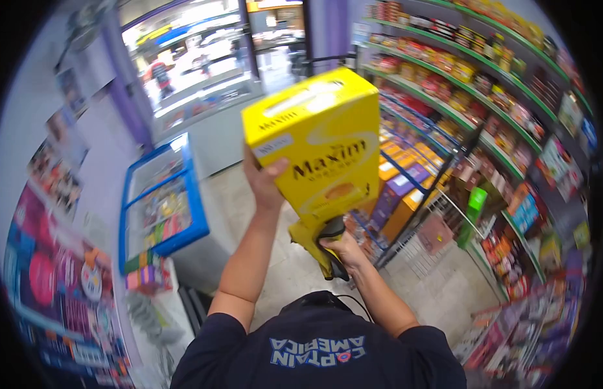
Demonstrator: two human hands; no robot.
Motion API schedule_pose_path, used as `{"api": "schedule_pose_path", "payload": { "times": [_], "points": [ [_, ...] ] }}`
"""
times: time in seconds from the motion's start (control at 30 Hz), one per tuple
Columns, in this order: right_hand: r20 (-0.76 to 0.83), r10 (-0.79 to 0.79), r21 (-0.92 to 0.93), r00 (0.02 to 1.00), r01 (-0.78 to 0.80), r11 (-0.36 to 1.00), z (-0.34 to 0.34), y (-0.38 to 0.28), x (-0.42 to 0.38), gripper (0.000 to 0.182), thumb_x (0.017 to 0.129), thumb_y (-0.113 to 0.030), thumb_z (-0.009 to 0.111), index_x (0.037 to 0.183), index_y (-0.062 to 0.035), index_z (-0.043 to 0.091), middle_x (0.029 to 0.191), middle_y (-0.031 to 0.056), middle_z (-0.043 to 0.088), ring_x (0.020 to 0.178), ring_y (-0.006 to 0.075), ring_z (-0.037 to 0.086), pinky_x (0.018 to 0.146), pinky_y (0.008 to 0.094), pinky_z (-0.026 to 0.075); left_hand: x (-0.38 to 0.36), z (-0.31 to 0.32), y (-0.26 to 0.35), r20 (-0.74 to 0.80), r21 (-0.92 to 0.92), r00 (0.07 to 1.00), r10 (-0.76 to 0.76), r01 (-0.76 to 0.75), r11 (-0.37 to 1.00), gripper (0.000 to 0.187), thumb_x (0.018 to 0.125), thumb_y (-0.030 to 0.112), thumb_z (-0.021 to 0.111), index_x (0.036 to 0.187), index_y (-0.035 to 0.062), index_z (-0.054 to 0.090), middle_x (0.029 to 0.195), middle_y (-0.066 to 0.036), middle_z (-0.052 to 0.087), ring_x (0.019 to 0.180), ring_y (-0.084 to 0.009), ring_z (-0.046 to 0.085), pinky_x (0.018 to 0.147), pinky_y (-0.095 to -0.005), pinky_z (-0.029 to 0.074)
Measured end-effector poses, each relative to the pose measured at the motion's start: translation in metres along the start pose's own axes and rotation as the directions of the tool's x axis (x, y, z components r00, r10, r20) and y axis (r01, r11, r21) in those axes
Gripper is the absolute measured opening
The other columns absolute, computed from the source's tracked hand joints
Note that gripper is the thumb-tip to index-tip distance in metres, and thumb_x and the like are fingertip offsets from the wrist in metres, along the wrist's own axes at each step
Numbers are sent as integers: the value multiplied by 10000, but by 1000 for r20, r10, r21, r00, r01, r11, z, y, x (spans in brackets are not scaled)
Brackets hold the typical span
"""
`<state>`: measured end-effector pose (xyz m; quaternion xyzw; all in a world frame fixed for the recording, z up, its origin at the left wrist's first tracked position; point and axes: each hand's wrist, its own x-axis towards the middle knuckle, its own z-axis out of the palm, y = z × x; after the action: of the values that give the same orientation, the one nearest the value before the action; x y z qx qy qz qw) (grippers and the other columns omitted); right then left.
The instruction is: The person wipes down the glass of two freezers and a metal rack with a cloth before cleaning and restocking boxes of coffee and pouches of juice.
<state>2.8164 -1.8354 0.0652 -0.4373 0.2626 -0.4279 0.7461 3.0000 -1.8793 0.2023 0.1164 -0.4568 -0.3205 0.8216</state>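
1. Right in front of the person, a yellow box (314,146) is held up in the air, its printed front turned towards them, and it stands in the way of part of the counter (225,148) and the goods behind
2. The left hand (266,180) grips the box at its left edge, thumb on the front; the other fingers are mostly hidden, so I can't tell how they lie
3. The right hand (348,251) is closed round the handle of a yellow-and-black hand tool (309,238), just below the box; whether the two touch, I can't tell
4. To the left is a blue-rimmed freezer (197,206) with packets inside, and small boxes (143,275) are stacked beside its near end
5. To the right, shelves (437,70) of packets line the wall, with a green thing (473,207) and a pink thing (434,232) lower down
6. Counting up: two hands, one yellow box, one tool, one freezer with a single crossbar, one green thing, one pink; the shelf packets are too many and too blurred to count
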Motion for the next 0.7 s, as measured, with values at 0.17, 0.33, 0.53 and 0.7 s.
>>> {"api": "schedule_pose_path", "payload": {
  "times": [0.17,0.33,0.53,0.7],
  "points": [
    [-123,-137,-17,983,136,991,-15,-21,6,505,785,15,696,1266,-21,547,1183,58,620,1094,184,587,992,316,438,95,26,-61,173,-134,985,9,14,991,541,760,187,666,1215,-60,507,1105,-167,626,947,-264,653,811,-358,554],
    [-362,-220,45,906,253,966,-27,-16,-6,554,773,87,648,1297,-40,522,1216,78,606,1131,217,582,1005,357,447,170,75,-144,464,-309,873,-149,317,896,560,740,147,697,1229,-37,494,1091,-141,617,944,-216,634,811,-328,535],
    [-572,-323,-12,754,386,922,-28,2,-27,659,717,96,685,1324,-56,477,1293,78,553,1200,235,538,1039,391,432,186,132,-248,713,-304,667,-217,572,762,571,735,218,705,1206,-42,515,1057,-118,623,913,-195,639,785,-308,537],
    [-661,-386,36,643,541,840,-31,19,-39,590,775,116,659,1318,-45,491,1281,92,566,1203,247,542,1054,405,428,183,157,-280,820,-250,521,-236,697,673,552,765,291,670,1190,-34,534,1047,-109,627,880,-178,639,755,-299,529]
  ]
}}
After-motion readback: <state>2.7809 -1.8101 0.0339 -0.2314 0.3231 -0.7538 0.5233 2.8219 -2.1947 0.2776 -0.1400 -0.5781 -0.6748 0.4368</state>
